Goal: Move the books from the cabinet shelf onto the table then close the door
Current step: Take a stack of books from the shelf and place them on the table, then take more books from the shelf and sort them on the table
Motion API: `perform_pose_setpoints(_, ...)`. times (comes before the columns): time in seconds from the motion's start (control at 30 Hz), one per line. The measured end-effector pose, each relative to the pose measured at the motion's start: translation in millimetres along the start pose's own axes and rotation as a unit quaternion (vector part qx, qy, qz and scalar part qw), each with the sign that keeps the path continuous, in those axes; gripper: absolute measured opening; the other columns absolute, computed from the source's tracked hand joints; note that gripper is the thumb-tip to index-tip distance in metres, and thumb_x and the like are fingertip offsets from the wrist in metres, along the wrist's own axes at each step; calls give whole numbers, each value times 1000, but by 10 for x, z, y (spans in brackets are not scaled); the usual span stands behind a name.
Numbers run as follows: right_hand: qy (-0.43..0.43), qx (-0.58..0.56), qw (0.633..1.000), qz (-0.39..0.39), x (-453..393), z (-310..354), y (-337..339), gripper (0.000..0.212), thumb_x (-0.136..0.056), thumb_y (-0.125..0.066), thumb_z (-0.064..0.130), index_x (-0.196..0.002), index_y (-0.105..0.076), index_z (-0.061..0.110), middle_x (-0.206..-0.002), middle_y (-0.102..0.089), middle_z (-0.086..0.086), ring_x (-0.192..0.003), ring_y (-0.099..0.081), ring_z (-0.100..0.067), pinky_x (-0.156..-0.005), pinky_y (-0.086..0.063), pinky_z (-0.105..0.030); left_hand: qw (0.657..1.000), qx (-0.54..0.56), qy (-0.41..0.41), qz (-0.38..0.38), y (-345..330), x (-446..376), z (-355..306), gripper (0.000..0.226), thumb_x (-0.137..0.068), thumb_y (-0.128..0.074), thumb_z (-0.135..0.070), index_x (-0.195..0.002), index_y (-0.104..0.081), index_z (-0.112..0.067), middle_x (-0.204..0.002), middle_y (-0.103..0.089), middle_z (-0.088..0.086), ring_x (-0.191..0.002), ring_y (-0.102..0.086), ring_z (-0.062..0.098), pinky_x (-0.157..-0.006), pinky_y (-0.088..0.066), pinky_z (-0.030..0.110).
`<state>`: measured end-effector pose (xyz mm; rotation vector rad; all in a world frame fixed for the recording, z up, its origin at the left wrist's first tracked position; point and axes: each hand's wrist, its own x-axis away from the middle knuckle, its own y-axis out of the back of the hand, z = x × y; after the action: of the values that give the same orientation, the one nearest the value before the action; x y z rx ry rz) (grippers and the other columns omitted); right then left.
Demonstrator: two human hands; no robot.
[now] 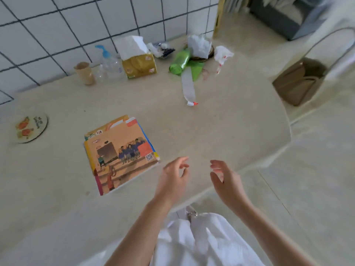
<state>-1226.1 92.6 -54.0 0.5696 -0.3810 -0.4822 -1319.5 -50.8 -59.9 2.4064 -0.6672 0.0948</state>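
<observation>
A small stack of thin picture books (120,153) lies flat on the pale table (221,131), the top cover orange-tan with cartoon figures. My left hand (172,176) hovers just right of the stack's near corner, fingers apart, holding nothing. My right hand (225,179) hangs beside it over the table's near edge, also empty with loosely curled fingers. At the top right, part of a cabinet (219,18) with a wooden edge shows upright books or papers (235,4) inside; its door is not visible.
Along the tiled wall stand a paper cup (84,72), a clear bottle (110,64), a tissue box (137,60), a green bottle (179,62) and crumpled wrappers. A round coaster (30,128) lies at left. A brown bag (299,81) sits on a chair at right.
</observation>
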Motion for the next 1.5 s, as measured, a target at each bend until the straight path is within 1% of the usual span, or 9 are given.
perform_pose_setpoints(0.17,-93,-38,985,-142,460,-288,49,32,-85,-58,-5,-115,-61,5,-98,-69,-4,-94,-66,-25,-88,-50,-41,989,-57,-92,101,-145,-4,-32,33,-88,-58,-9,-120,-63,-17,-97,-70,-5,-93,-63,12,-89,-49,31)
perform_pose_setpoints(0.3,-178,-58,958,-216,1119,-509,148,31,-89,-56,2,-117,-61,11,-102,-69,0,-96,-65,-15,-89,-49,-30,968,-78,-151,182,-398,168,-153,32,-88,-59,-7,-119,-64,-14,-91,-67,-8,-89,-64,13,-87,-50,30)
perform_pose_setpoints(0.43,-247,-71,922,-290,1837,-737,215,30,-90,-56,5,-119,-59,11,-102,-68,0,-96,-64,-15,-90,-50,-34,932,-106,-218,271,-802,495,-345,32,-89,-58,-9,-119,-64,-17,-94,-70,-5,-85,-61,7,-83,-47,23)
perform_pose_setpoints(0.7,-372,-123,809,-439,3338,-1081,187,31,-91,-55,6,-121,-58,11,-103,-67,1,-96,-60,-10,-84,-40,-19,812,-127,-374,429,-1713,1531,-625,32,-87,-61,-7,-117,-65,-17,-87,-70,-8,-82,-65,8,-81,-51,25)
perform_pose_setpoints(0.93,-450,-179,695,-532,4798,-1347,30,29,-93,-53,7,-121,-57,12,-106,-65,1,-102,-59,-12,-93,-47,-28,705,-131,-404,567,-2378,2862,-591,34,-86,-59,3,-112,-67,-16,-84,-68,-6,-76,-62,-2,-72,-53,15)
perform_pose_setpoints(1.03,-471,-209,650,-559,5410,-1453,-57,29,-94,-51,9,-122,-55,15,-107,-63,4,-105,-57,-10,-91,-43,-22,664,-132,-423,602,-2687,3524,-526,35,-86,-61,2,-109,-66,-24,-81,-66,-14,-75,-61,-7,-70,-49,12)
perform_pose_setpoints(1.17,-499,-224,598,-586,6208,-1662,-149,31,-94,-51,11,-124,-53,16,-110,-61,4,-109,-55,-10,-90,-39,-19,605,-149,-437,648,-3064,4481,-507,32,-86,-62,-3,-110,-66,-22,-77,-65,-18,-73,-61,-3,-75,-56,30)
perform_pose_setpoints(1.37,-535,-204,532,-624,7056,-1895,-97,32,-92,-54,9,-124,-54,16,-112,-60,3,-110,-55,-12,-91,-37,-21,528,-171,-464,690,-3452,5445,-578,33,-86,-61,-8,-114,-64,-25,-78,-65,-18,-80,-65,10,-79,-56,39)
perform_pose_setpoints(1.5,-550,-208,487,-646,7475,-2081,31,32,-92,-54,10,-122,-54,19,-111,-60,5,-110,-54,-11,-92,-38,-23,492,-197,-474,703,-3771,5933,-715,32,-89,-58,-11,-118,-62,-25,-81,-66,-19,-81,-65,6,-80,-55,32)
